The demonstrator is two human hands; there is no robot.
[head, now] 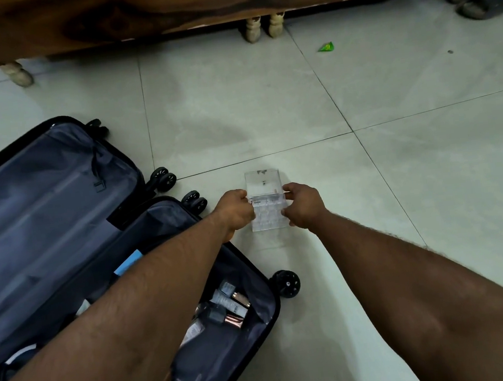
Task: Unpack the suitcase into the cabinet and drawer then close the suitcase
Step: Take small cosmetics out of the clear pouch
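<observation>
A clear plastic organizer box (266,201) is sitting on the tiled floor (397,175), both grips pinching its sides: left hand (236,212), right hand (303,206). Beside them, the open suitcase (63,241) is lying flat, cosmetics (228,304) inside.

The room is dim, with a cool greenish cast over the floor tiles (397,175). Soft, diffuse shadows pool beneath the wooden furniture (193,4) at the far edge. No hard glare shows anywhere. The wide lens bends the tile lines outward. The forearms nearest the camera look soft and slightly blurred.
</observation>
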